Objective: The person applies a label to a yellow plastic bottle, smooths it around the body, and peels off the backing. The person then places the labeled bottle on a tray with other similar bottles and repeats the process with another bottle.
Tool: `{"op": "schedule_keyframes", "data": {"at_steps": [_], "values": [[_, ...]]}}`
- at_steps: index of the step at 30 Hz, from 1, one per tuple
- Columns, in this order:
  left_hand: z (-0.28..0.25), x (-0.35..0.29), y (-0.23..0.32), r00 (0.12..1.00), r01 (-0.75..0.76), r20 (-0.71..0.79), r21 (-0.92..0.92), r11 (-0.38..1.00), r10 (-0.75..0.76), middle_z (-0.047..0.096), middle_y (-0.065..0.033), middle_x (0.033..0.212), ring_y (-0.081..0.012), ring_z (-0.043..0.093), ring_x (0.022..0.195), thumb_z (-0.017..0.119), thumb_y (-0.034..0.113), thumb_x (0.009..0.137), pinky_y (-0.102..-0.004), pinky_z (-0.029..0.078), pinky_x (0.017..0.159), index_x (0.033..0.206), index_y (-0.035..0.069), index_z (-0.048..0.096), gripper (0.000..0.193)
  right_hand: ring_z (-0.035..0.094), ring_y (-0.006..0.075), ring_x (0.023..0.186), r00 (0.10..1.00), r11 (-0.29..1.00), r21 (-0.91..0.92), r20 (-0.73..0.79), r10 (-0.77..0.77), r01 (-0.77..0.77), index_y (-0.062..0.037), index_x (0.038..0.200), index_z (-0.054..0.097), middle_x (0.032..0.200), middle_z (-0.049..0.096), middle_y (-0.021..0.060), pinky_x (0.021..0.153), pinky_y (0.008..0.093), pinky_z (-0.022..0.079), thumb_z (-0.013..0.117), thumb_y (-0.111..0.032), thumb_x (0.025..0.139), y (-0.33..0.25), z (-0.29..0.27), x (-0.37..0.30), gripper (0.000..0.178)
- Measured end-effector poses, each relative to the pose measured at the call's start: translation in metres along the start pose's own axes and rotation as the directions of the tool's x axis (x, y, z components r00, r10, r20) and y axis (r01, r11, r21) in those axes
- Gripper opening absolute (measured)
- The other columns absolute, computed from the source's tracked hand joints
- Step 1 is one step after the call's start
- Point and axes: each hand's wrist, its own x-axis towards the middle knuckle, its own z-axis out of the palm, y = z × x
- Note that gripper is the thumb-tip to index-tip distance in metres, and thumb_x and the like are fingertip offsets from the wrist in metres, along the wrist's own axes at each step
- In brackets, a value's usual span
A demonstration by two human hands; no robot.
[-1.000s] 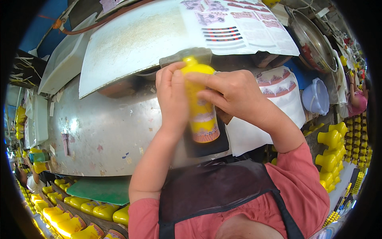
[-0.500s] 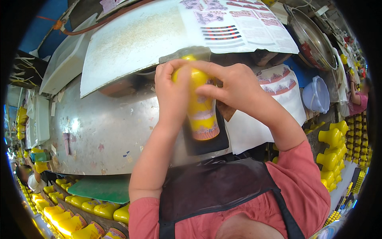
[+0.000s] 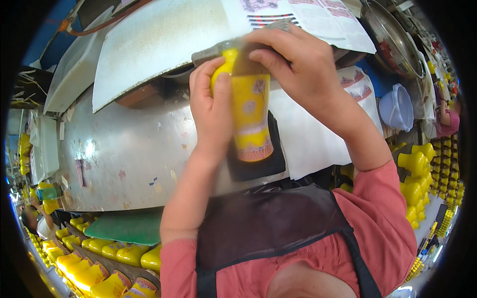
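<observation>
Yellow vase: the glossy vase (image 3: 248,100), with pale purple flowers, a purple band and a pink fringe pattern near its base, is over a black pad (image 3: 258,171) on the metal tabletop (image 3: 124,149), its neck pointing away from the person and its base toward them.
Left hand: the left hand (image 3: 212,94) is on the vase's left shoulder, fingers curled over the far side, thumb on the front, clamped on it.
Right hand: the right hand (image 3: 298,62) is raised at the vase's upper right, thumb and fingers closed on a brown flat piece (image 3: 252,65), blurred, which covers part of the vase's shoulder.
Grey rest: a grey, soft-looking block (image 3: 206,54) is beside the vase's neck.
White board: beyond the vase is a stained board (image 3: 164,44), with printed decal sheets (image 3: 323,25) on its right part.
White paper: right of the vase is a large sheet (image 3: 315,149), with red-and-purple decals (image 3: 355,84) at its far end.
Bucket: farther right of the vase is a pale blue bucket (image 3: 396,110).
Other vases: rows of yellow vases (image 3: 131,254) are nearer the person and left of the vase, beside a green board (image 3: 121,229).
</observation>
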Motion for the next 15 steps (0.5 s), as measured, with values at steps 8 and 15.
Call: {"op": "schedule_keyframes", "data": {"at_steps": [8, 15], "values": [[-0.008, 0.009, 0.013, 0.978, 0.191, -0.011, -0.37, 0.909, -0.21, 0.069, -0.0091, 0.118, -0.0153, 0.065, 0.107, 0.057, 0.013, 0.105, -0.0296, 0.052, 0.097, 0.122, -0.001, 0.064, 0.023, 0.067, 0.0201, 0.079, 0.902, 0.912, 0.127, 0.143, -0.407, 0.391, -0.0143, 0.11, 0.079, 0.091, 0.067, 0.0022, 0.068, 0.0362, 0.053, 0.074, -0.009, 0.069, -0.029, -0.011, -0.038, 0.041], [-0.01, 0.002, 0.026, 0.971, 0.234, 0.047, -0.362, 0.902, -0.233, 0.068, -0.0106, 0.12, -0.0174, 0.062, 0.113, 0.053, 0.015, 0.107, -0.0324, 0.049, 0.102, 0.123, -0.003, 0.064, 0.027, 0.058, 0.0184, 0.068, 0.851, 0.873, 0.142, 0.199, -0.487, 0.466, -0.0188, 0.105, 0.078, 0.075, 0.052, -0.0001, 0.067, 0.0361, 0.053, 0.075, -0.015, 0.064, -0.058, -0.005, -0.035, 0.041]]}}
